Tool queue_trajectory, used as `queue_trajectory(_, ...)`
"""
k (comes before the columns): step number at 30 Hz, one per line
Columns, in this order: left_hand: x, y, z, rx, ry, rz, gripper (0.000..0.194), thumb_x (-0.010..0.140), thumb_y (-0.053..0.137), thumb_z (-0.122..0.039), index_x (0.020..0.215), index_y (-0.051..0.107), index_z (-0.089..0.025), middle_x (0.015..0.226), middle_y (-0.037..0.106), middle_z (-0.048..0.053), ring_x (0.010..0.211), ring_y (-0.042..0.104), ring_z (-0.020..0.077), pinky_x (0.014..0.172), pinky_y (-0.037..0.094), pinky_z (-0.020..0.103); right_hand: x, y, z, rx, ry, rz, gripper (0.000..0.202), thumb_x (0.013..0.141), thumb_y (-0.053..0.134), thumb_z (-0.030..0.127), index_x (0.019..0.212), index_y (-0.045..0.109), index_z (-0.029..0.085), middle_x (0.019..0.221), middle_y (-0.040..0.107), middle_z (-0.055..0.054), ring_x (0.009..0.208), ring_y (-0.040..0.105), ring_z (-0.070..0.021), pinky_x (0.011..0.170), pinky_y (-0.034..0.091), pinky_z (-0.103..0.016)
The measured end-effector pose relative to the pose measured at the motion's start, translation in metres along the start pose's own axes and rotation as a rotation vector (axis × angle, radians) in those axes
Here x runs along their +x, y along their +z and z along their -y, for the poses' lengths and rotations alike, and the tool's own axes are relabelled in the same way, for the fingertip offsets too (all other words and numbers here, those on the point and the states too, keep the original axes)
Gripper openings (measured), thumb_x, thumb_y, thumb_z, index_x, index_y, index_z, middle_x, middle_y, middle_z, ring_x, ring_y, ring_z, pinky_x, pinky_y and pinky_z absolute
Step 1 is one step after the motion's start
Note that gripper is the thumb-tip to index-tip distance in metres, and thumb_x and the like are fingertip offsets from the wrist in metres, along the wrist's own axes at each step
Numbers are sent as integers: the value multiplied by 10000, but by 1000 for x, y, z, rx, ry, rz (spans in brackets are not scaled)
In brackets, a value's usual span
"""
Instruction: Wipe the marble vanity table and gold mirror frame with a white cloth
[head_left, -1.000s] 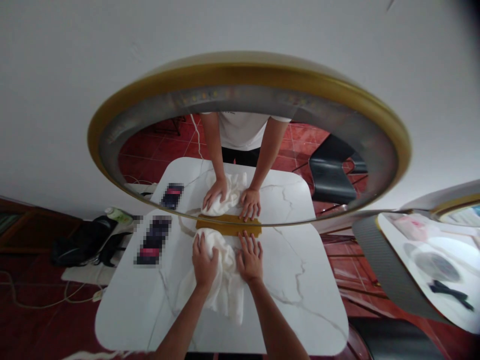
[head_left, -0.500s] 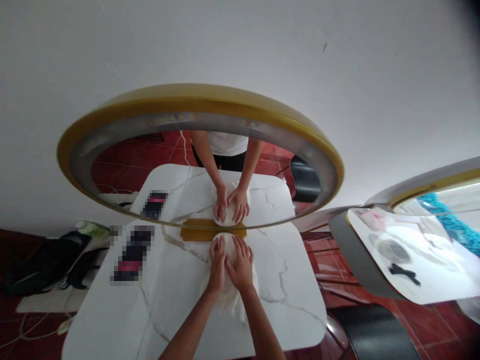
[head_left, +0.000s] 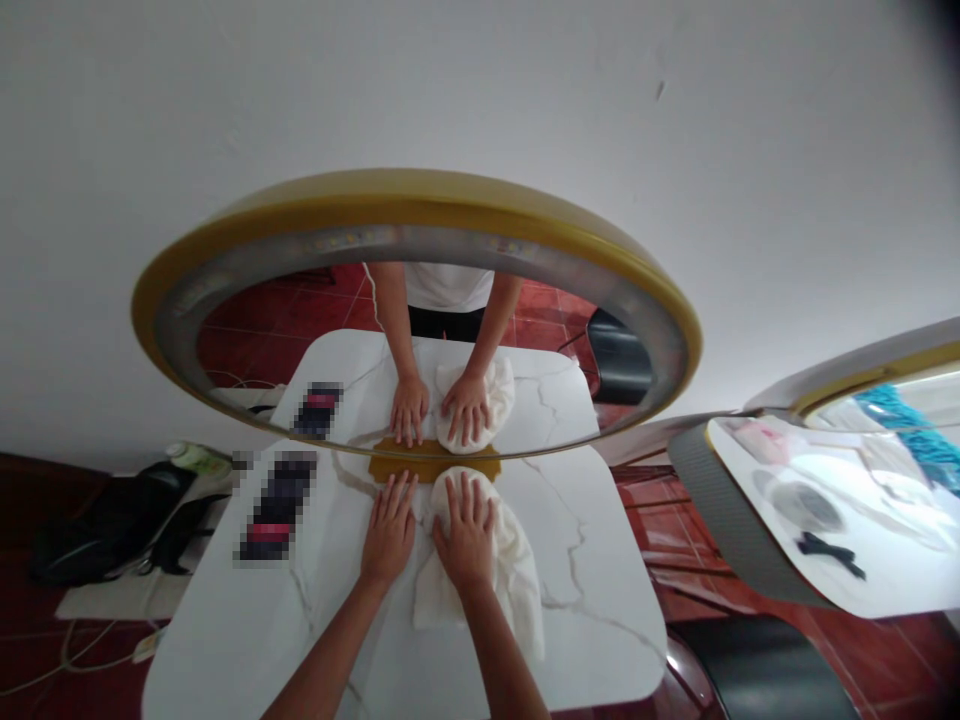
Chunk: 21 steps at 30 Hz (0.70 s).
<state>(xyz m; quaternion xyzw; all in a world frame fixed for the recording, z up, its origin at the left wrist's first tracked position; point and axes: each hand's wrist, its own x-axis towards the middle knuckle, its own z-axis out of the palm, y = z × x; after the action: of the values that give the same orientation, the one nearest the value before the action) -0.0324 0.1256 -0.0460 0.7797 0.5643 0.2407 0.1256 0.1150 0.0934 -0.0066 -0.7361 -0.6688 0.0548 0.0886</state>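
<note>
A white cloth [head_left: 517, 575] lies loosely bunched on the white marbled table [head_left: 600, 640], its far end rounded near the mirror's base. My right hand [head_left: 466, 535] rests palm down on the cloth with its fingers spread. Left of the cloth, my left hand [head_left: 388, 535] lies flat on the tabletop, fingers stretched toward the gold mirror base [head_left: 386, 467]. Both hands and the cloth also appear in the oval mirror [head_left: 450, 350].
A blurred-out dark and pink item [head_left: 274, 510] sits on the table's left. Beyond the left edge are a black bag [head_left: 105, 525] and cables. On the right stand a black chair [head_left: 765, 665] and a second table [head_left: 802, 570].
My left hand has moved left off the cloth and flattened on the table. The cloth has spread out to the right, and my right hand has opened over it.
</note>
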Motion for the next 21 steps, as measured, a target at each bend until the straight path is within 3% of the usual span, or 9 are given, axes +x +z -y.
queue_trajectory(4, 0, 1, 1, 34, 13, 10, 591, 856, 340, -129, 1429, 251, -241, 1483, 281, 27, 1388, 153, 227, 1116, 210, 466, 8, 1, 9, 15, -119, 14, 551, 923, 354, 442, 1427, 144, 369, 1509, 167, 23, 1378, 149, -244, 1074, 157, -518)
queue_trajectory(9, 1, -2, 4, 40, 12, 44, 606, 851, 343, -123, 1433, 234, -250, 1487, 270, 13, 1389, 150, 224, 1112, 225, 464, 12, -1, 1, -2, -121, 31, 492, 928, 363, 394, 1396, 214, 431, 1503, 179, 62, 1370, 173, -228, 1071, 147, -521)
queue_trajectory(15, 1, -2, 4, 26, -8, 22, 631, 828, 371, -108, 1425, 252, -276, 1463, 323, 0, 1380, 189, 220, 1115, 233, 460, 4, -7, -50, -92, -48, 39, 441, 897, 405, 284, 1317, 408, 416, 1499, 209, 45, 1370, 166, -236, 1072, 106, -529)
queue_trajectory(21, 1, -1, 4, 27, -11, 6, 630, 817, 382, -107, 1417, 278, -270, 1460, 328, 1, 1377, 200, 222, 1116, 236, 456, -6, -13, -98, -159, 122, -7, 458, 904, 348, 302, 1357, 371, 362, 1494, 232, -4, 1364, 176, -246, 1041, 164, -535)
